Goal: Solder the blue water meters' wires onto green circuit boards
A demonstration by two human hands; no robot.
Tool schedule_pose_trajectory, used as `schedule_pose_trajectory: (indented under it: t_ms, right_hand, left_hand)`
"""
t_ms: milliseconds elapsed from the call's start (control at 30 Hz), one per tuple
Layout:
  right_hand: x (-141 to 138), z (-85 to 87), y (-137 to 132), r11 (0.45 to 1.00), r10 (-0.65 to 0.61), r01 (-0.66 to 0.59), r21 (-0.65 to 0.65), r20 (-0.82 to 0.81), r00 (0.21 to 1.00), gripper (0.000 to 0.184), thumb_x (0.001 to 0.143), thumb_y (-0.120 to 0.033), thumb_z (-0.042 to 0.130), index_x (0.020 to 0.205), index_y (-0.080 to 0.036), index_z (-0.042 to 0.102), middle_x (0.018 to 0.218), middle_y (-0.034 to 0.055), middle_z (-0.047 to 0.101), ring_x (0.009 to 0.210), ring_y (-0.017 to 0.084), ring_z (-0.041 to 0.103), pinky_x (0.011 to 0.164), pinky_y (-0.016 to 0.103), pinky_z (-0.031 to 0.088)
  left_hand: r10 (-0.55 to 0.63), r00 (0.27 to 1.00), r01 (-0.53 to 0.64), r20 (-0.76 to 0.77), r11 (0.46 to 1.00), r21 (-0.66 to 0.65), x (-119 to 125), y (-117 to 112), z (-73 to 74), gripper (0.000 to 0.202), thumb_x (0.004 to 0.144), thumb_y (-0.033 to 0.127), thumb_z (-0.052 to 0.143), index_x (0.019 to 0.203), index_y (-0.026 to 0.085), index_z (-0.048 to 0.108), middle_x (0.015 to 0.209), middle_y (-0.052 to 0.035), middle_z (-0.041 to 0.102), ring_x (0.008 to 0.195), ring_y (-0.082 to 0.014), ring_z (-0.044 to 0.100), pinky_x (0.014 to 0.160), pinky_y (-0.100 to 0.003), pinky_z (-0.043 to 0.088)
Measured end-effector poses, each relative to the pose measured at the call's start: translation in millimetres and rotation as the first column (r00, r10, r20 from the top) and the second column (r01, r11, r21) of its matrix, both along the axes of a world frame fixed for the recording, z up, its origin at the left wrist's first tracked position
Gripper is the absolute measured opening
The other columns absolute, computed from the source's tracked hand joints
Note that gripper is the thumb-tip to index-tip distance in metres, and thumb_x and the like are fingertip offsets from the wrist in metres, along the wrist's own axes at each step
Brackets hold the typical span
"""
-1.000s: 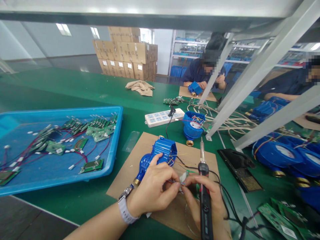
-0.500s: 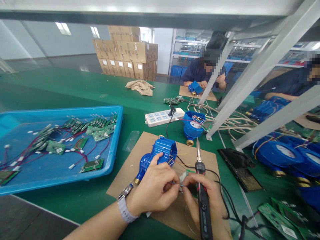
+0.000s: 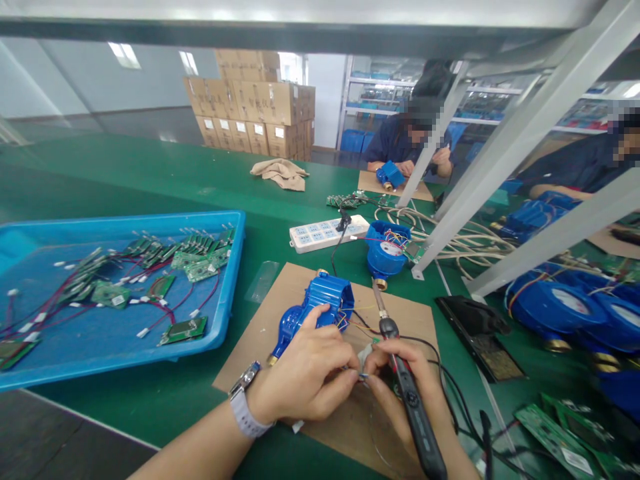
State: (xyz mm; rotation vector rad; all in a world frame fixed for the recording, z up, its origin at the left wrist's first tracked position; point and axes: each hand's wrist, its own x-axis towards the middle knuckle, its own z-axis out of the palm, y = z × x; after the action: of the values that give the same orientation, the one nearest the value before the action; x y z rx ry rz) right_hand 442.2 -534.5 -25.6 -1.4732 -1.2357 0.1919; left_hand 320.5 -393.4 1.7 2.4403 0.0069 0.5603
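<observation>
A wire (image 3: 364, 376) is being pinched just above the card (image 3: 265, 327), its ends being hidden by fingers. By the left hand (image 3: 310, 377) it is being clamped, thumb to curled finger, while the forefinger is apparently being rested on the meter (image 3: 327, 297) at 11 o'clock. By the right hand (image 3: 434, 390) the wire is apparently being pinched too, and the iron (image 3: 407, 387) is being gripped. Over the last second the iron is being swung from 12 towards 11 o'clock; its tip is being pointed away from the wire, so only fingers are judged to be working there. Farther out on the desk (image 3: 190, 413), a second meter (image 3: 383, 265) is being kept just past 12, a tray (image 3: 235, 267) of boards (image 3: 183, 330) between 9 and 10.
</observation>
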Motion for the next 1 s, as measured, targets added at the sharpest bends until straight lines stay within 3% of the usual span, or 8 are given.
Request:
schedule_pose_trajectory:
  t_ms: [200,333,533,767,900,1000]
  right_hand:
    - [-1.0,3.5,0.6,0.997,-0.060,0.058,0.056,0.043,0.997,0.029,0.084,-0.014,0.056,0.109,-0.024,0.047,0.076,-0.0024,0.058,0.065,0.011,0.059,0.064,0.024,0.051]
    - [0.2,1.0,0.3,0.989,-0.130,0.130,0.077,-0.003,0.991,0.030,0.083,-0.015,0.057,0.109,-0.024,0.046,0.076,-0.0021,0.059,0.069,0.012,0.060,0.066,0.026,0.051]
    - [2.1,-1.1,-0.8,0.985,-0.144,0.148,0.091,-0.049,0.988,0.029,0.083,-0.015,0.058,0.108,-0.024,0.047,0.075,-0.0020,0.058,0.070,0.013,0.060,0.065,0.025,0.050]
    - [1.3,0.8,-1.3,0.978,-0.186,0.188,0.091,-0.028,0.982,0.028,0.083,-0.016,0.057,0.108,-0.024,0.046,0.074,-0.0038,0.058,0.067,0.010,0.059,0.066,0.024,0.048]
    - [0.6,0.2,0.1,0.968,-0.207,0.209,0.140,-0.030,0.978,0.028,0.083,-0.014,0.056,0.108,-0.023,0.046,0.075,-0.0032,0.058,0.067,0.010,0.059,0.065,0.023,0.050]
    - [1.8,-3.1,-0.7,0.955,-0.222,0.210,0.212,0.036,0.974,0.035,0.081,-0.012,0.058,0.111,-0.023,0.046,0.083,-0.0001,0.062,0.078,0.014,0.063,0.074,0.029,0.053]
  left_hand:
    - [-0.006,1.000,0.006,0.006,1.000,-0.024,-0.3,1.2,-0.3,0.019,0.088,0.020,0.042,0.076,0.021,0.057,0.067,0.0029,0.057,0.070,-0.0128,0.057,0.113,-0.049,0.018]
    - [0.028,0.999,-0.028,0.045,1.000,0.001,1.4,0.7,-6.5,0.007,0.085,0.026,0.055,0.081,0.021,0.059,0.066,0.0042,0.058,0.071,-0.0131,0.058,0.113,-0.048,0.019]
    - [0.051,0.994,-0.053,0.096,0.998,0.023,4.7,-0.5,-12.5,0.008,0.086,0.017,0.055,0.091,0.022,0.059,0.076,0.0035,0.064,0.072,-0.0114,0.059,0.112,-0.045,0.022]
    - [0.066,0.984,-0.063,0.167,0.998,-0.023,4.6,-0.1,-14.0,0.005,0.088,0.019,0.054,0.086,0.021,0.058,0.066,0.0047,0.059,0.063,-0.0104,0.055,0.108,-0.042,0.028]
    - [0.070,0.979,-0.063,0.194,0.997,-0.040,6.6,0.0,-14.3,0.007,0.089,0.015,0.051,0.086,0.020,0.054,0.069,0.0043,0.061,0.063,-0.0097,0.055,0.098,-0.034,0.037]
    - [0.061,0.984,-0.060,0.169,0.998,-0.011,10.4,0.1,-11.8,0.007,0.088,0.014,0.051,0.085,0.020,0.052,0.070,0.0046,0.062,0.063,-0.0097,0.055,0.091,-0.032,0.038]
